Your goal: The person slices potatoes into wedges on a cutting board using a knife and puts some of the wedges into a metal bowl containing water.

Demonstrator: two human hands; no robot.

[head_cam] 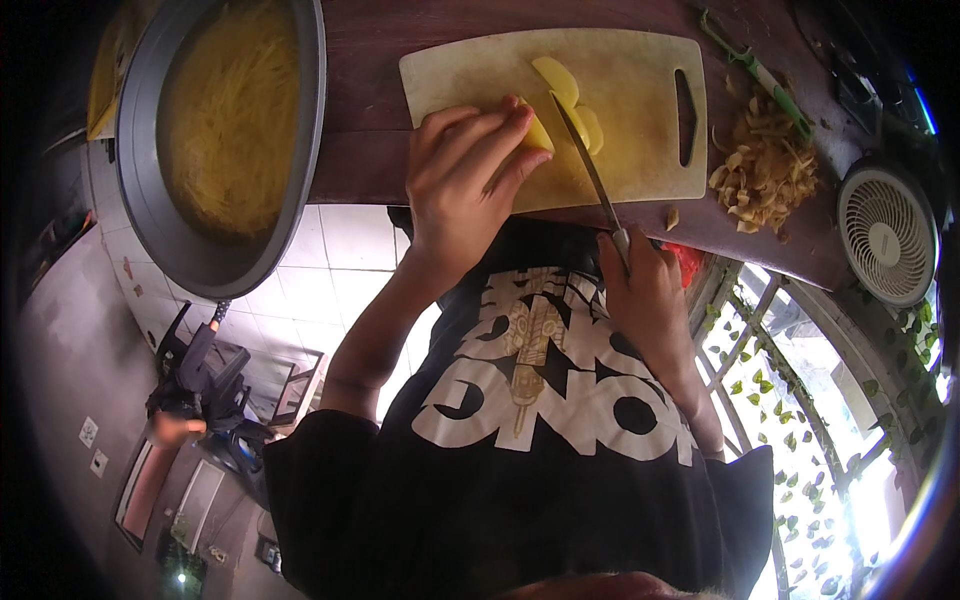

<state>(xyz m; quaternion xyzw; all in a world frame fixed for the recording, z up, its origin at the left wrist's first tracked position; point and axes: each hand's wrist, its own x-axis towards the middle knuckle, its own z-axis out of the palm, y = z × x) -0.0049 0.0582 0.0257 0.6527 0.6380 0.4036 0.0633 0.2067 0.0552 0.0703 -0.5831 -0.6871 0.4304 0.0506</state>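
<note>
My left hand [469,169] grips a piece of peeled potato [537,135] on the pale cutting board [645,105], fingertips over its left side. In my right hand [646,289] is the handle of a kitchen knife [589,161], its blade slanting up and left across the board. The blade's tip lies against several flat yellow potato slices [556,79], just right of the held piece. Part of the held potato is hidden behind my left fingers.
A big grey basin [311,150] with thin yellow strips in liquid stands at the left. Right of the board lie brown peelings [765,169] with a green-handled peeler [776,94] on top. A small fan [886,232] is at the far right. Another person [191,367] is in the background, lower left.
</note>
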